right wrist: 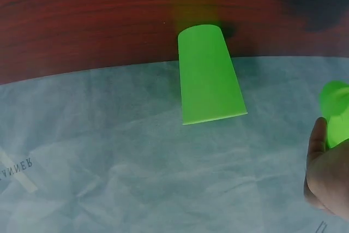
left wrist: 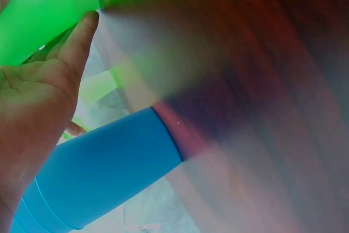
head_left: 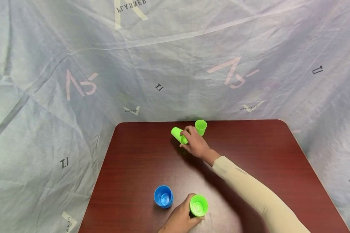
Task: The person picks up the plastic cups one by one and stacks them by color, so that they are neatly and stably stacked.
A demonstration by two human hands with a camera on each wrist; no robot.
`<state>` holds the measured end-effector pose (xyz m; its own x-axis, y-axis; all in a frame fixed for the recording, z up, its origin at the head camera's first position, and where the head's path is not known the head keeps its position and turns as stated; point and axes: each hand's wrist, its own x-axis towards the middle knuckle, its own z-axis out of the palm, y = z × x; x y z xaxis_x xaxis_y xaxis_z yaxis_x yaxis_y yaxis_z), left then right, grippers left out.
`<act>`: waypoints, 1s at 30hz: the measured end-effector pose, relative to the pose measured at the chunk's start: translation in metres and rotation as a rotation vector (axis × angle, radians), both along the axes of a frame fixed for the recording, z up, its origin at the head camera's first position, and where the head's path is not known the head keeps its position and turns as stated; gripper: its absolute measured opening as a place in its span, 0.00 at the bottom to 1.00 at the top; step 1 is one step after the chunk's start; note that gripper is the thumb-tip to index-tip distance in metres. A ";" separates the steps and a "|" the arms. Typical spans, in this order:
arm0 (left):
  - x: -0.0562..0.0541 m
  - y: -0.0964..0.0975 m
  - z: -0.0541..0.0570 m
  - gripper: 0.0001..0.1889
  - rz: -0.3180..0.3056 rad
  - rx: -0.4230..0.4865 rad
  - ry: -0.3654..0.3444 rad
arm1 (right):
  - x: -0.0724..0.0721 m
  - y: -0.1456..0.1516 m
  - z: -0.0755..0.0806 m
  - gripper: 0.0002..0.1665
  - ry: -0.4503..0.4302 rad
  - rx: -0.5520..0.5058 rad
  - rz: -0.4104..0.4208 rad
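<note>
Near the front of the table, my left hand (head_left: 179, 215) grips an upright green cup (head_left: 199, 205), fingers and thumb around its sides. Just left of it stands a blue cup (head_left: 163, 196); lines near its rim in the left wrist view suggest nested blue cups (left wrist: 114, 173). Farther back, my right hand (head_left: 196, 142) holds a second green cup (head_left: 177, 132), tipped on a slant with its mouth partly hidden by the fingers. Beside that hand, a third green cup (head_left: 201, 127) stands upright near the back edge, also seen mid-frame in the right wrist view (right wrist: 210, 77).
A dark red-brown wooden table (head_left: 134, 155) lies under everything. Pale grey printed sheeting (head_left: 175, 71) hangs behind the back edge and along both sides. My right forearm, in a cream sleeve (head_left: 250, 187), stretches across the table's right half.
</note>
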<state>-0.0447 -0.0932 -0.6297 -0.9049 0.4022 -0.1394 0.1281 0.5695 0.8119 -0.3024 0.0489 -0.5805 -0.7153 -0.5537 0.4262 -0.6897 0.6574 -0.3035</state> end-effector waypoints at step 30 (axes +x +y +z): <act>-0.002 -0.001 -0.006 0.37 -0.005 -0.006 -0.005 | 0.051 0.023 0.000 0.31 0.087 -0.181 0.006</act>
